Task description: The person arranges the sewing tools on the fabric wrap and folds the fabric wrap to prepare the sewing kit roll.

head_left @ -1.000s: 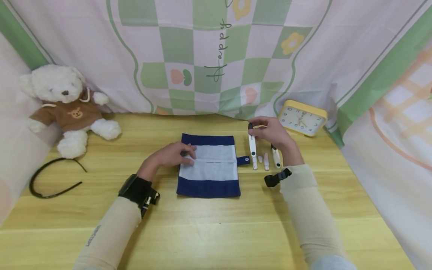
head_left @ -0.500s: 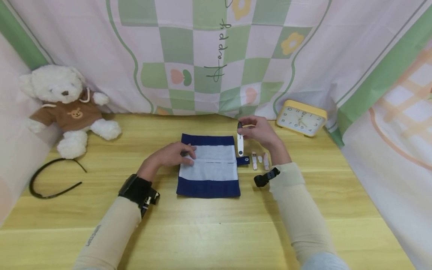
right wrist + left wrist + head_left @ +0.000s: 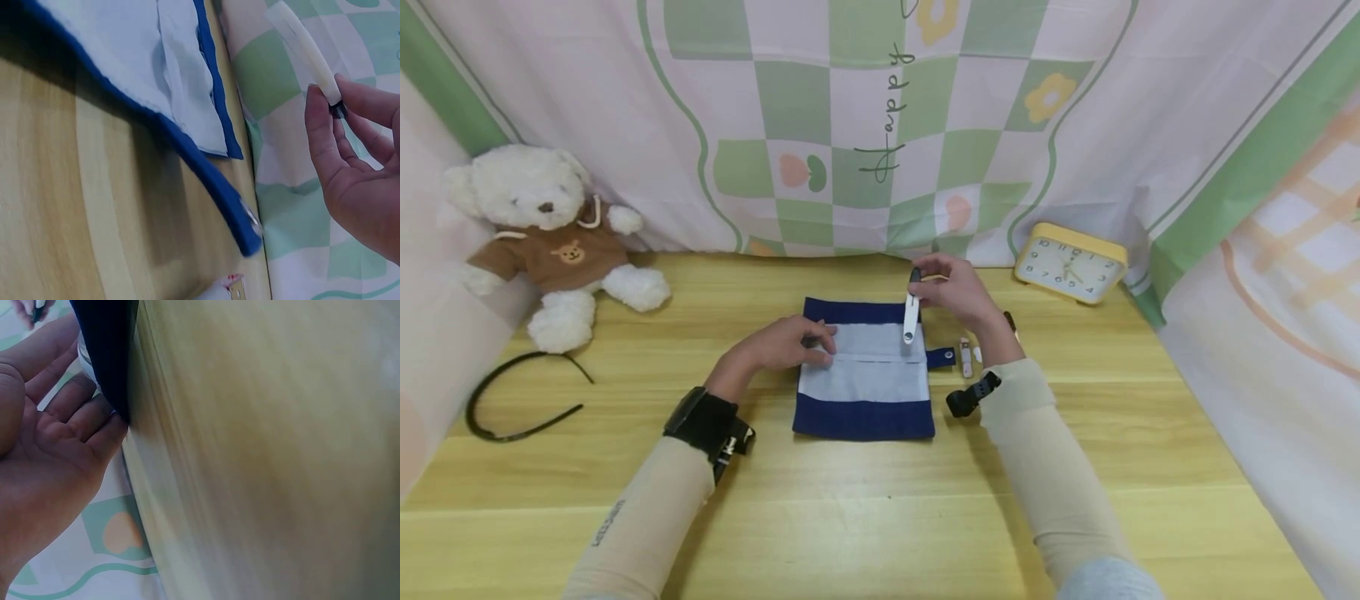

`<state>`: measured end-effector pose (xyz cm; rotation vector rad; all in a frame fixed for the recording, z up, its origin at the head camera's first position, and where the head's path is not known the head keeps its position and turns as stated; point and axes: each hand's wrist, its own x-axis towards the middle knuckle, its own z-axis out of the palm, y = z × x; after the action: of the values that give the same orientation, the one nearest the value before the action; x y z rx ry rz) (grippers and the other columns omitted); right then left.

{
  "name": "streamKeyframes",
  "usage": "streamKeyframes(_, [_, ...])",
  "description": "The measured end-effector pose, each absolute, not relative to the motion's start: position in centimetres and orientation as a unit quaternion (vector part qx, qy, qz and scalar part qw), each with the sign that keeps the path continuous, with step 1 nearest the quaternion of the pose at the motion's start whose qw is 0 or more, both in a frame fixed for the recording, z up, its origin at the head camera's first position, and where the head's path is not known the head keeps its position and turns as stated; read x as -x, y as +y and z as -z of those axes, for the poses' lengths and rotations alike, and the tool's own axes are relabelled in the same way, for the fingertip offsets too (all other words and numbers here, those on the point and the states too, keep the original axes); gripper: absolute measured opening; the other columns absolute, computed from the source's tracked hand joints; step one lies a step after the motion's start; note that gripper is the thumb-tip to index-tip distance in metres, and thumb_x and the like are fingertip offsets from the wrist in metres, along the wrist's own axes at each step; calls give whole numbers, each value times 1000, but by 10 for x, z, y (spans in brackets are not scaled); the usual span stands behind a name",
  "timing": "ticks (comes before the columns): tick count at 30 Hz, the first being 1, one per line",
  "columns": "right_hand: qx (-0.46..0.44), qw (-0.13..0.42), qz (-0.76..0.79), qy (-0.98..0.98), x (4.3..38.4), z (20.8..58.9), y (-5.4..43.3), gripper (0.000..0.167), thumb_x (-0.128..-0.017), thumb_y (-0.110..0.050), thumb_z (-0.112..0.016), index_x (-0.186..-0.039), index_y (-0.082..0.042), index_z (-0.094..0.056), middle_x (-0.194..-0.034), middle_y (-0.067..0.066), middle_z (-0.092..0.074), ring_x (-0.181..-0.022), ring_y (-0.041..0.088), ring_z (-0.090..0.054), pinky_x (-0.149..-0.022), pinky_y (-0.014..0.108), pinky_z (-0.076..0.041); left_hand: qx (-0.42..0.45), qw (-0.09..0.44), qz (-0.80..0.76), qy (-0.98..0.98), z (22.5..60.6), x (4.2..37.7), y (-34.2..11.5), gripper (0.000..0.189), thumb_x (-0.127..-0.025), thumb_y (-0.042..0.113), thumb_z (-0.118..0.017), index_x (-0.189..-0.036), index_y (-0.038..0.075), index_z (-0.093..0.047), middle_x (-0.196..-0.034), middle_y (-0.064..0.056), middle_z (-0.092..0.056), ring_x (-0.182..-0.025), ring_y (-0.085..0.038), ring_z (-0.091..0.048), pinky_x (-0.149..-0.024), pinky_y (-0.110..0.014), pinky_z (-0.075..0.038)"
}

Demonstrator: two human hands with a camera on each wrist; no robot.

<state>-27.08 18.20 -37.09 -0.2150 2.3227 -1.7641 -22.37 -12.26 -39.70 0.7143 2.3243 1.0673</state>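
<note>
Cloth case point(image 3: 862, 380) in all views

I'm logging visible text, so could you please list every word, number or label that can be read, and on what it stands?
"Happy", sideways on the curtain; the next letter is cut off.
"10", "11", "12", "2", "4", "5", "6", "7", "8" on the yellow clock; other numerals unclear.
Left sleeve: lettering too blurred.
Small pale piece in the right wrist view: red marks, illegible.
Held white tool: none readable.

The head view is bright with pale glare on the wooden table point(image 3: 872, 500), the left wrist view dimmer and blurred, the right showing soft shadow beside the blue-edged cloth point(image 3: 122, 44).
</note>
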Motion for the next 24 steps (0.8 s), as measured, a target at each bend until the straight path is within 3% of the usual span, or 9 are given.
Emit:
streamKeyframes(11, [63, 98, 620, 776, 273, 373, 165, 45, -95, 2, -68, -138, 4, -51, -125, 20, -52, -100, 27, -63, -94, 49, -55, -265, 238, -391, 849, 395, 223, -122, 10, -98, 8, -68, -105, 3, -73, -152, -18, -47, -151, -38, -22, -120, -49, -26])
streamKeyframes(24, [61, 107, 628, 768, 275, 377, 149, 49, -95, 3, -67, -140, 7, -47, -123, 18, -53, -99, 30, -65, -87, 44, -58, -249, 243, -373, 860, 396, 225, -119, 8, -97, 9, -69, -102, 7, -74, -153, -15, -46, -151, -36, -23, -121, -49, -23])
